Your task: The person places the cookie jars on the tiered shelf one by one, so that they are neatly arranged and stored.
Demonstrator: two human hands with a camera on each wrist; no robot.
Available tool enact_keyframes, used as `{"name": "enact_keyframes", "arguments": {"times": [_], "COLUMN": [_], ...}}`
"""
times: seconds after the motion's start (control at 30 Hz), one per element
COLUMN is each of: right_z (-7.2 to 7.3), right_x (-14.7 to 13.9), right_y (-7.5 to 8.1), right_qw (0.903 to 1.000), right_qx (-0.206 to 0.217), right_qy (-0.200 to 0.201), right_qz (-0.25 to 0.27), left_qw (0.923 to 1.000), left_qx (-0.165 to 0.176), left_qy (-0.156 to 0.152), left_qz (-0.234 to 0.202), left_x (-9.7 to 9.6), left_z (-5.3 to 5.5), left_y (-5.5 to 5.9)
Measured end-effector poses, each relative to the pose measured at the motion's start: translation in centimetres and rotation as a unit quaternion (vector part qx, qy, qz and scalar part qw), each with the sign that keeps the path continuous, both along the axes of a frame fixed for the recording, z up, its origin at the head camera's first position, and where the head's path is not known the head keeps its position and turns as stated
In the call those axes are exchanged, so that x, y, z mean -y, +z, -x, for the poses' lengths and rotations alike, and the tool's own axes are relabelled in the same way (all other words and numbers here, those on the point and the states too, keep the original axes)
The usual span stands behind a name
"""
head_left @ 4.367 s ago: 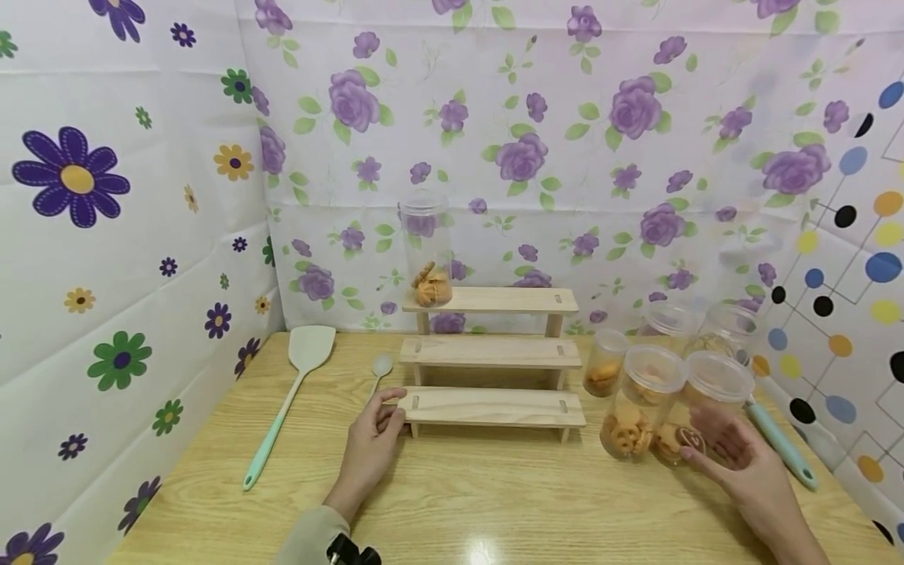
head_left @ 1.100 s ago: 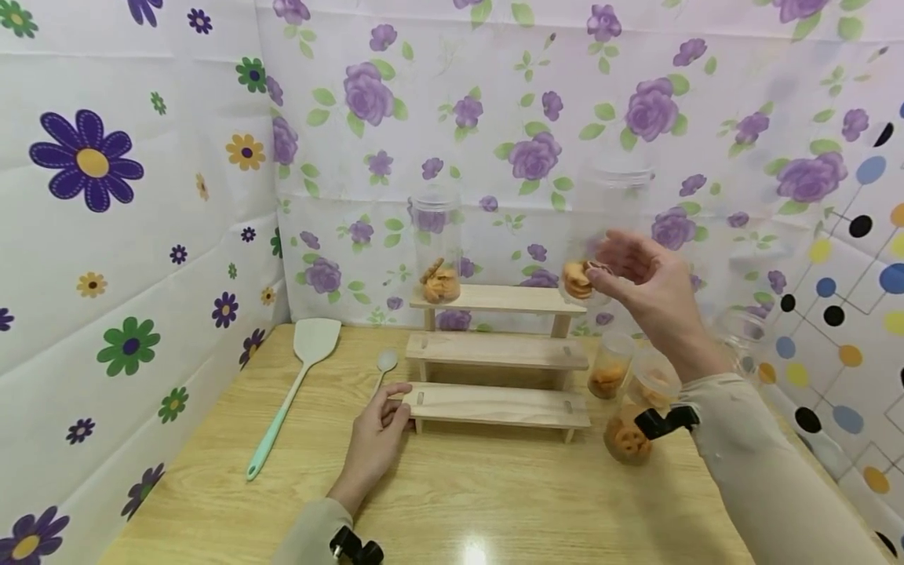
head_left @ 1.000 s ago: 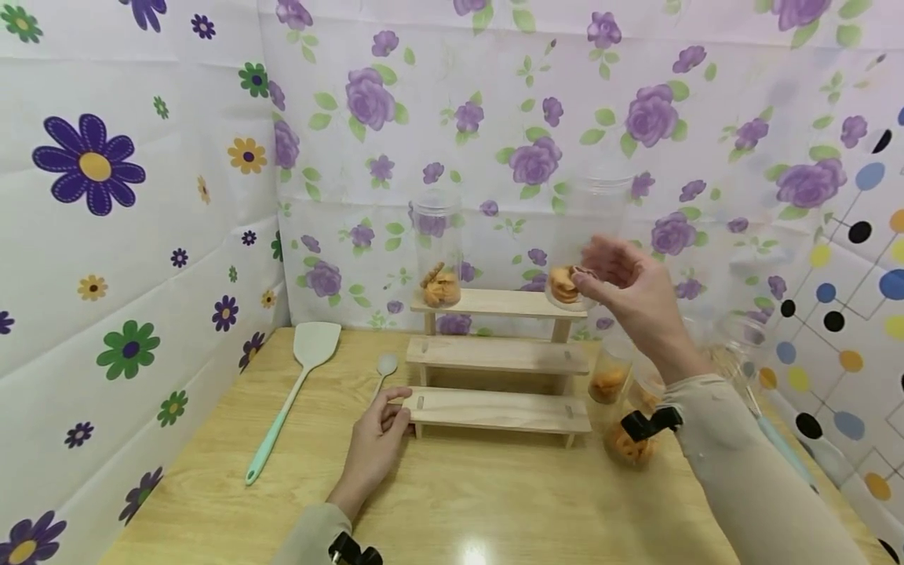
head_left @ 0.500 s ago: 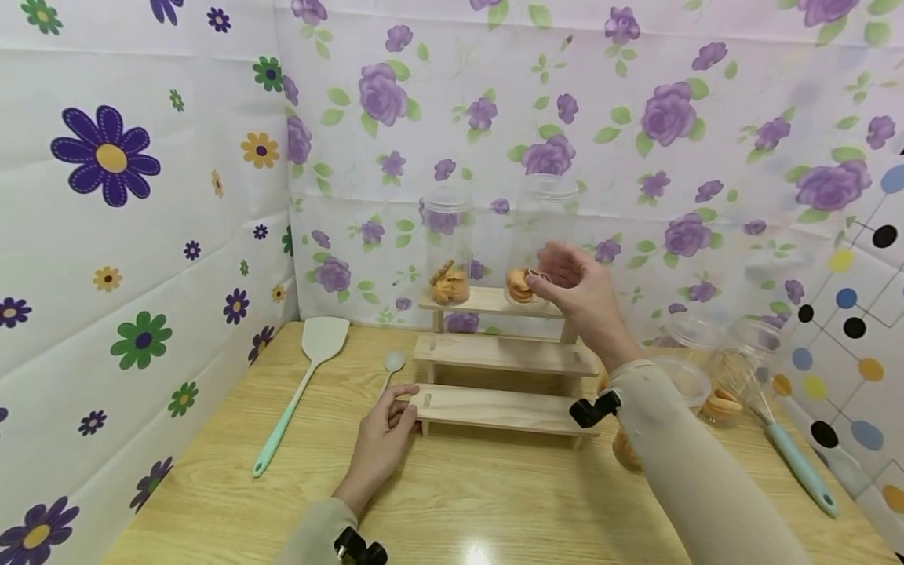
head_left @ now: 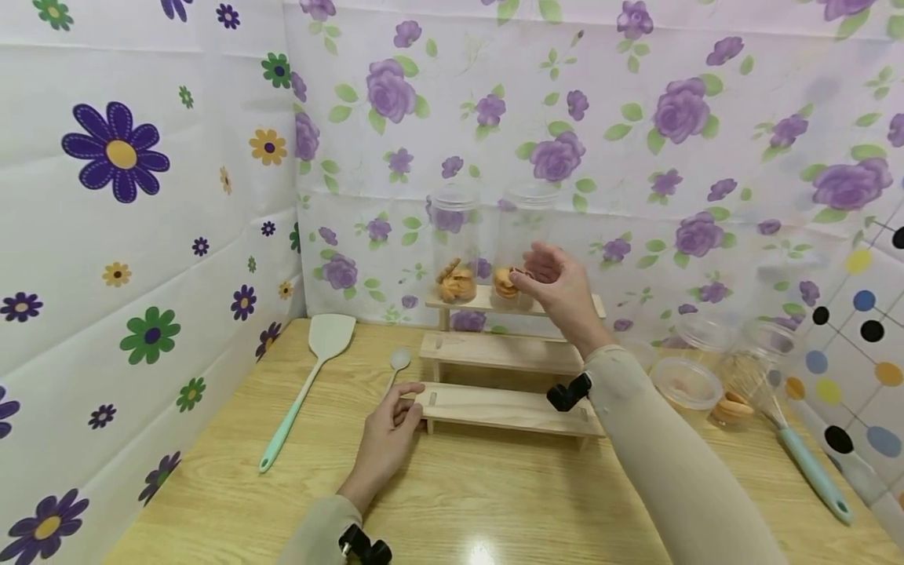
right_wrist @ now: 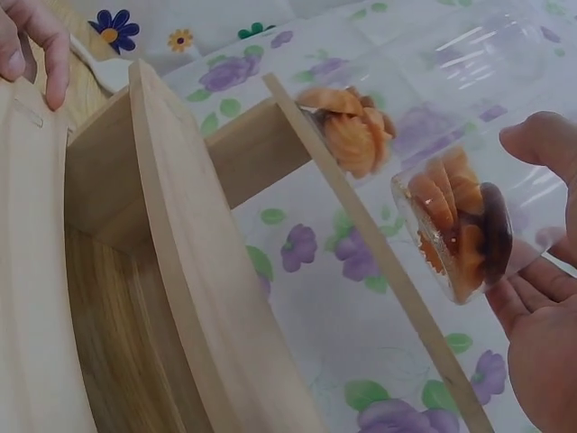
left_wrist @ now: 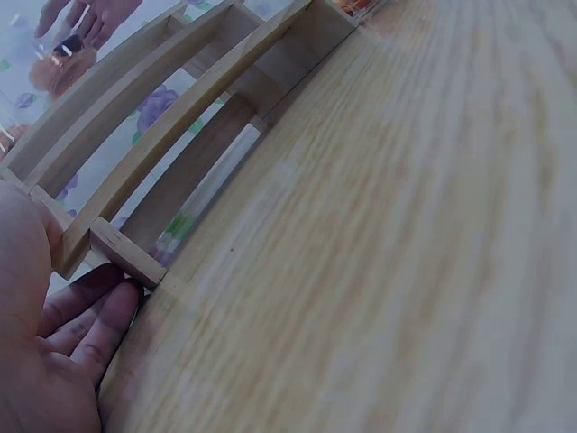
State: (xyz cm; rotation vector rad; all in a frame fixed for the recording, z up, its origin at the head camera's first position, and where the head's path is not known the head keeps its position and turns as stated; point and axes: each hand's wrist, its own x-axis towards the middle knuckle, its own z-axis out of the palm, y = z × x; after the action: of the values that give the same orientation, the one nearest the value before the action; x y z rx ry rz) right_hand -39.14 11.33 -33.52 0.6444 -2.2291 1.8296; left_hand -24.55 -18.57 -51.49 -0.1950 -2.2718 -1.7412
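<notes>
My right hand (head_left: 561,294) grips a clear lidded jar (head_left: 523,227) of cookies low on its side, over the top board of a three-step wooden display rack (head_left: 508,408). In the right wrist view the jar (right_wrist: 455,225) leans beside that board; whether its base touches the wood I cannot tell. To its left on the same board stands another clear cookie jar (head_left: 455,243). My left hand (head_left: 387,435) holds the left end of the lowest step, and the left wrist view shows its fingers (left_wrist: 99,325) curled by the leg.
Several clear jars stand at the right, partly behind my right arm, including one clear-lidded jar (head_left: 687,384). A whisk (head_left: 812,471) with a pale green handle lies beside them. Left of the rack are a spatula (head_left: 311,392) and a small spoon (head_left: 399,361).
My right hand has taken the jar from the group at the right, lifted it to the top board and moved it left toward the first jar. My left hand keeps its hold.
</notes>
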Motion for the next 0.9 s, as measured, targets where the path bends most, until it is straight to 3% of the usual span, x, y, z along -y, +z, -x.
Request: {"name": "enact_keyframes", "arguments": {"times": [0.47,0.6,0.77,0.9], "right_z": [0.3,-0.2,-2.0,-5.0], "right_x": [1.0,0.7,0.2,-0.7], "right_y": [-1.1,-1.0,-0.3,1.0], "right_qw": [0.9992,0.9987,0.999,0.9986], "right_qx": [0.015,0.026,0.008,-0.041], "right_qy": [0.012,-0.003,-0.039,-0.033], "right_qz": [-0.034,-0.043,-0.02,0.005], "left_qw": [1.0,1.0,1.0,1.0], "left_qx": [0.0,-0.001,0.0,-0.001], "left_qy": [0.002,-0.002,-0.003,0.0], "left_qz": [0.005,0.005,0.005,0.004], "left_x": [0.1,0.2,0.1,0.1], "left_z": [-0.1,-0.1,0.0,0.0], "left_y": [0.0,-0.1,-0.1,0.0]}}
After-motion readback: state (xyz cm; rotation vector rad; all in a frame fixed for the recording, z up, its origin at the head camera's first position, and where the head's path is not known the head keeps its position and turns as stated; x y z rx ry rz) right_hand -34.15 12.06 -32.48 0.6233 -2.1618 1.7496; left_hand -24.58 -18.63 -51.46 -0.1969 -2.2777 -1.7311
